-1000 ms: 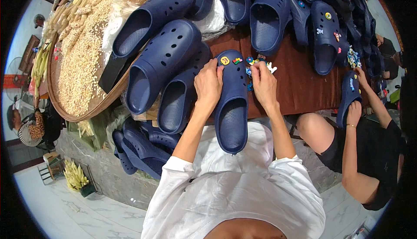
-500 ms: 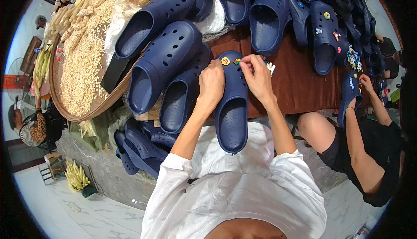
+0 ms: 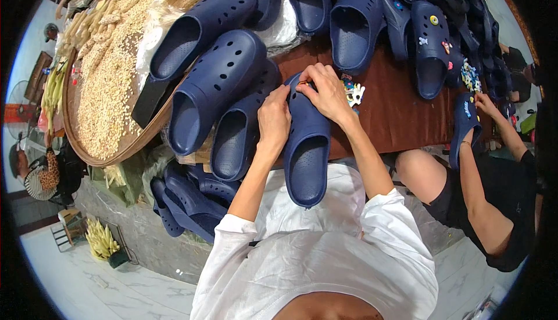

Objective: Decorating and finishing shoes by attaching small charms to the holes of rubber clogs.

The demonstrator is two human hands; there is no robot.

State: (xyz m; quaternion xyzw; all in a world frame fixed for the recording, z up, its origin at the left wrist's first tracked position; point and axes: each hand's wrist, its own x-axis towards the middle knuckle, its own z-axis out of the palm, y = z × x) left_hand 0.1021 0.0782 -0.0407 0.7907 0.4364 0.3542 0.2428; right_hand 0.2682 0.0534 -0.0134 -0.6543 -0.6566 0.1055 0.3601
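A navy blue clog (image 3: pixel 308 128) with holes in its toe is in front of me, its toe pointing away and its heel toward my body. My left hand (image 3: pixel 274 116) is closed on the left side of the toe. Over the toe, my right hand (image 3: pixel 322 93) bends its fingers in a pinch around a small shoe charm (image 3: pixel 301 86), of which only a reddish bit shows. The hand covers the rest of the toe top. Just right of that hand, small white and coloured charms (image 3: pixel 354 94) lie on the brown tabletop (image 3: pixel 395 111).
More navy clogs (image 3: pixel 221 90) lie at the left and along the back, one decorated with charms (image 3: pixel 431 41). A round tray (image 3: pixel 119 156) holds corn kernels and cobs. Lower left are clogs (image 3: pixel 189 204). On the right, a co-worker's hand (image 3: pixel 487 105) works at another clog (image 3: pixel 465 119).
My right hand has moved left across the toe and now covers the charms that showed there. My left hand has shifted slightly down and left. The clog has moved slightly left.
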